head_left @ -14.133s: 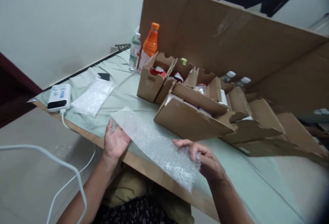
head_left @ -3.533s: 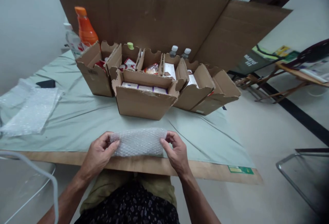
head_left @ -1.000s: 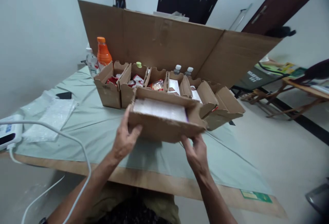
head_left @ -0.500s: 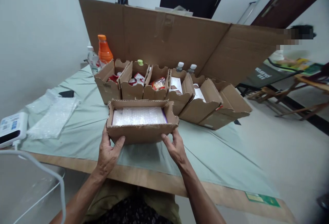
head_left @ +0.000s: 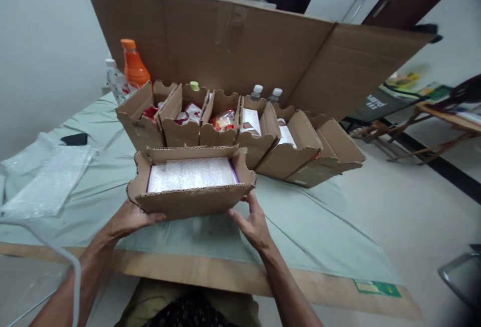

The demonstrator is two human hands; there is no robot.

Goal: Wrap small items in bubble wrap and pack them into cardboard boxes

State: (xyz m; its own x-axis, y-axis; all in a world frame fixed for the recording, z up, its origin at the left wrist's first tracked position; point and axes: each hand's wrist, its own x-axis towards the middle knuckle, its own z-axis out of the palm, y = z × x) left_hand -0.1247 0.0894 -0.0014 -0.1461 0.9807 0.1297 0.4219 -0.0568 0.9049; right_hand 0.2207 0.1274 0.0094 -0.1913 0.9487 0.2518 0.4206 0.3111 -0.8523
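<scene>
A small open cardboard box is held between my hands above the green cloth. Inside it lies a package in bubble wrap with purple edges. My left hand grips the box's lower left end, thumb along the front wall and fingers hidden beneath. At the lower right end, my right hand grips it with the thumb at the front bottom edge and the fingers behind. Just beyond stands a row of similar cardboard boxes; several hold packets or white cartons.
A tall cardboard panel stands behind the row. An orange bottle and a clear bottle are at its left. Loose bubble wrap and a black object lie left. A white cable crosses the lower left.
The held box has shifted slightly left and tilted, its left end turned. My left hand has slid lower under its end. The view has swung a little to the right.
</scene>
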